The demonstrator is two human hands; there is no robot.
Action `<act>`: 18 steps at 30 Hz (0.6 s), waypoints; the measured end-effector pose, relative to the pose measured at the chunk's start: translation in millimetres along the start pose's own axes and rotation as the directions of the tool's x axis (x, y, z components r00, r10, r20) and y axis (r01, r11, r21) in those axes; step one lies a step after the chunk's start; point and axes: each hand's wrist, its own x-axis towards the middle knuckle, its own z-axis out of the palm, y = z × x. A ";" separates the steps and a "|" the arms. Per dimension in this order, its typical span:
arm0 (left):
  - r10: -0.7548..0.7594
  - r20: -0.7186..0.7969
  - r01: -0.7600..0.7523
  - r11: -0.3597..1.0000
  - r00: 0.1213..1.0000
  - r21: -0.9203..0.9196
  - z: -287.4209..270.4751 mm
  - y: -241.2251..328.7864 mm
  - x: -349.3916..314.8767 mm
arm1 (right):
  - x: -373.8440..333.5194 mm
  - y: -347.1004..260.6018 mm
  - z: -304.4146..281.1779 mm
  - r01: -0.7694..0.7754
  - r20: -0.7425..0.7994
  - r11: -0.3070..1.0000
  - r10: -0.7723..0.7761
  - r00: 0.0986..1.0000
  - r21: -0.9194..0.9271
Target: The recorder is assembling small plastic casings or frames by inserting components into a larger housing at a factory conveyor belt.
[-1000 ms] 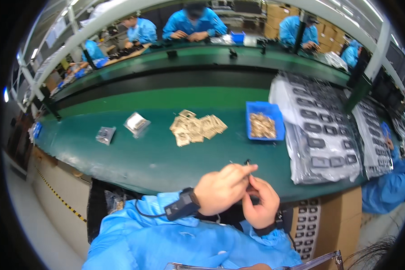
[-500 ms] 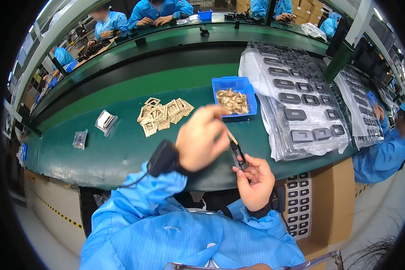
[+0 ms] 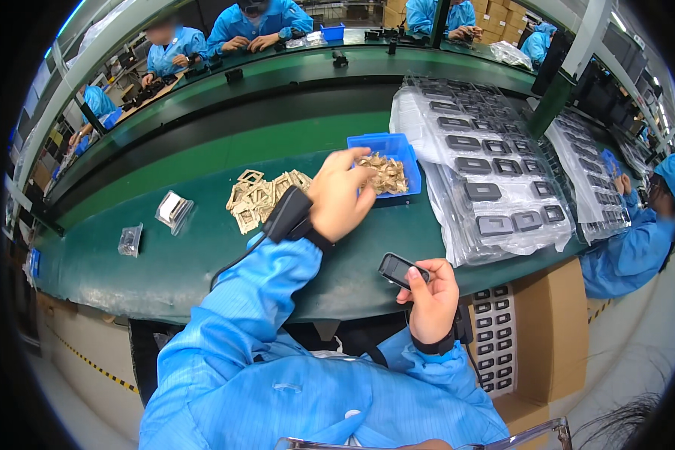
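My right hand (image 3: 433,301) grips a small black rectangular housing (image 3: 402,271) with rounded corners and a lighter rim, its broad face turned up. The thumb presses on its near end. My left hand (image 3: 339,196) is over the left edge of a blue bin (image 3: 415,177), fingers apart; I see nothing held between them. Inside the bin lie crumpled tan scraps (image 3: 385,175), partly hidden by those fingers. Left of this hand, thin tan rectangular frames (image 3: 253,196) lie in a loose pile, partly covered by my wrist and the black device strapped on it.
Stacked clear trays of black housings (image 3: 481,166) stand on the right. Two small clear bags (image 3: 174,210) lie at left. Below the bench edge, an open cardboard box (image 3: 551,337) holds a tray of black parts. Co-workers in blue sit across the bench and at right.
My left hand has moved away from the housing, up and forward to the blue bin. The tan strip seen by the housing is gone from there. My right hand has turned the housing face up.
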 end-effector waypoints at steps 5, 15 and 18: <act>-0.204 0.609 0.639 0.331 0.767 -0.694 -47.9 73.8 -48.9 | -11.7 -11.7 12.5 -0.002 0.014 0.980 -0.001 1.000 0.201; -0.308 0.530 0.605 0.252 0.790 -0.756 -93.2 97.2 -81.9 | -32.6 -20.8 40.6 0.406 0.203 0.911 -0.413 0.888 0.078; -0.315 0.514 0.595 0.275 0.798 -0.755 -97.4 95.5 -88.5 | -39.3 -24.2 43.9 0.390 0.203 0.920 -0.391 0.898 0.047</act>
